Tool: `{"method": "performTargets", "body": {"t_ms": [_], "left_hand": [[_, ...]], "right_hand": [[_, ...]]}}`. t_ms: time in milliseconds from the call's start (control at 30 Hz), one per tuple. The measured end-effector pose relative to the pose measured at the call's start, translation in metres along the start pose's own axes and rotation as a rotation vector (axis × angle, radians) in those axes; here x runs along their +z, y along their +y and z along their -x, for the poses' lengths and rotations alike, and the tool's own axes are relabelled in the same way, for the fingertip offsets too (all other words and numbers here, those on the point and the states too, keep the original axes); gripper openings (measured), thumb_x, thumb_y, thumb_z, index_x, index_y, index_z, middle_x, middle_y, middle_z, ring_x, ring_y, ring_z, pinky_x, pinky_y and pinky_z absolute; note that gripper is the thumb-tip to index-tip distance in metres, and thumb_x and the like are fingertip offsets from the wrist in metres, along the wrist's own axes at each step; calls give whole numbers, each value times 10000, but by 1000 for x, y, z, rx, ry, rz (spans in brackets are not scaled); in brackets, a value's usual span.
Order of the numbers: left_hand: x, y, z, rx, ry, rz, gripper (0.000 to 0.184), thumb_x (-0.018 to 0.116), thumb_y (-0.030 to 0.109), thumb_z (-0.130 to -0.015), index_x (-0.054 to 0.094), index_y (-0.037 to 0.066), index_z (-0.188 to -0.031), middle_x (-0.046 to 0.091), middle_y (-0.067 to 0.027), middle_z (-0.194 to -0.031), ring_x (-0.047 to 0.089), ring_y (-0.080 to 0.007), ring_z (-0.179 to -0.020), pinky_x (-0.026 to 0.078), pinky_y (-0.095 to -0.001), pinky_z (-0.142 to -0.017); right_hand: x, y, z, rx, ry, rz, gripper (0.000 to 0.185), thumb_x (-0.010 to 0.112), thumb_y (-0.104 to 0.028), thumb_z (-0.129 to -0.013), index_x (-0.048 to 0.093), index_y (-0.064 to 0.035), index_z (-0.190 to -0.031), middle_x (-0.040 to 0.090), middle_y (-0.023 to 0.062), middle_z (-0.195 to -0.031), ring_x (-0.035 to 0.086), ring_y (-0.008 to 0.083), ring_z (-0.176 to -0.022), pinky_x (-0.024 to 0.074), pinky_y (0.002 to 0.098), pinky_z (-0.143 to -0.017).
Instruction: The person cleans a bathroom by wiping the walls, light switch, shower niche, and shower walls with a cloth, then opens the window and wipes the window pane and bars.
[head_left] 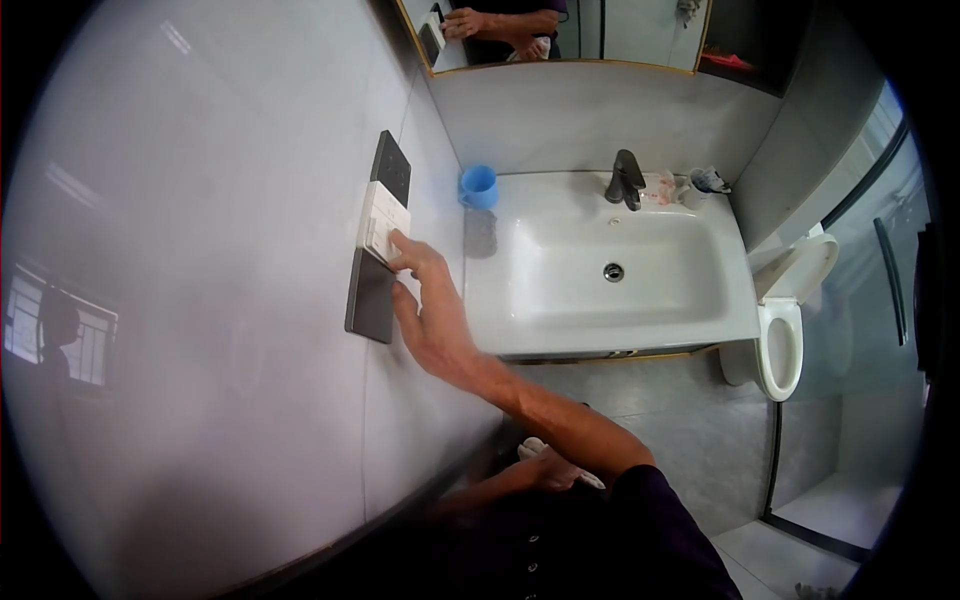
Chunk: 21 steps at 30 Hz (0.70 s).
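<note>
My right hand (435, 310) reaches across to the left wall, its fingers apart and a fingertip at the white switch panel (380, 222). That panel sits between a dark upper plate (391, 166) and a longer dark lower plate (371, 297). Low in the view, near my body, my left hand (553, 468) is closed around a white cloth (533, 449), which shows on both sides of the fingers. Part of the left hand lies in shadow beneath the right forearm.
A white sink (620, 325) with a dark faucet (626, 180) stands to the right. On its counter are a blue cup (478, 187) and a white cup (694, 189). Beyond are a toilet (780, 350) and glass door (860, 300). A mirror (640, 30) hangs above.
</note>
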<state>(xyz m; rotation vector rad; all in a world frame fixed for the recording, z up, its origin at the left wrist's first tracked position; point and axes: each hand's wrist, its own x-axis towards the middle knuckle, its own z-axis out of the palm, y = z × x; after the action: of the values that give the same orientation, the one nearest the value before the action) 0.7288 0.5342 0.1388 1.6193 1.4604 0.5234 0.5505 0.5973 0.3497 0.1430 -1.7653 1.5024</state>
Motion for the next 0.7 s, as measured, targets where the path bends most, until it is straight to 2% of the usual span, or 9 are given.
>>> {"method": "performTargets", "body": {"t_ms": [67, 133, 200, 267, 367, 567, 700], "left_hand": [[0, -1, -8, -4, 2, -19, 445, 492, 87, -913, 563, 50, -1351, 514, -192, -1415, 425, -338, -1363, 306, -464, -1131], [-17, 14, -3, 60, 83, 90, 495, 538, 81, -804, 582, 0, -1290, 545, -223, -1360, 464, -403, -1309, 319, -505, -1113], [-12, 7, -2, 78, 86, 131, 509, 538, 67, -799, 567, 2, -1303, 545, -223, -1362, 468, -414, -1302, 323, -505, -1111], [21, -25, -4, 53, 9, 107, 493, 492, 46, -896, 519, 57, -1389, 515, -194, -1420, 438, -370, -1342, 317, -462, -1124], [7, -8, -1, 10, 37, 71, 491, 502, 41, -884, 533, 59, -1375, 514, -196, -1421, 439, -374, -1340, 322, -464, -1121], [-14, 14, -2, -30, 51, 42, 488, 516, 36, -869, 551, 60, -1355, 517, -198, -1416, 443, -379, -1334, 328, -467, -1114], [-12, 10, -2, -19, 45, 58, 486, 519, 37, -864, 556, 59, -1348, 521, -198, -1409, 447, -381, -1329, 331, -470, -1111]], "right_hand": [[-1, -4, -9, 29, -1, -57, 347, 542, 83, -892, 452, -21, -1211, 467, 230, -1408, 475, 415, -1267, 414, 453, -1054], [2, -2, -10, 51, 2, -94, 359, 545, 89, -884, 449, -18, -1213, 470, 234, -1402, 482, 419, -1262, 408, 454, -1058], [4, 0, -11, 48, 9, -112, 364, 545, 94, -876, 451, -17, -1210, 474, 232, -1406, 485, 420, -1266, 405, 456, -1060], [4, 1, -9, 24, 21, -109, 363, 543, 100, -869, 460, -19, -1202, 477, 223, -1419, 484, 419, -1279, 404, 459, -1061], [4, -3, -9, -74, 6, -50, 354, 542, 101, -861, 476, -28, -1184, 476, 200, -1450, 458, 404, -1326, 396, 460, -1066], [3, -6, -14, -101, -46, 79, 355, 544, 96, -857, 486, -38, -1181, 480, 177, -1462, 420, 386, -1372, 376, 455, -1078], [0, -4, -14, -58, -20, 0, 376, 554, 66, -873, 478, -32, -1228, 504, 177, -1429, 444, 382, -1341, 388, 455, -1068]]}}
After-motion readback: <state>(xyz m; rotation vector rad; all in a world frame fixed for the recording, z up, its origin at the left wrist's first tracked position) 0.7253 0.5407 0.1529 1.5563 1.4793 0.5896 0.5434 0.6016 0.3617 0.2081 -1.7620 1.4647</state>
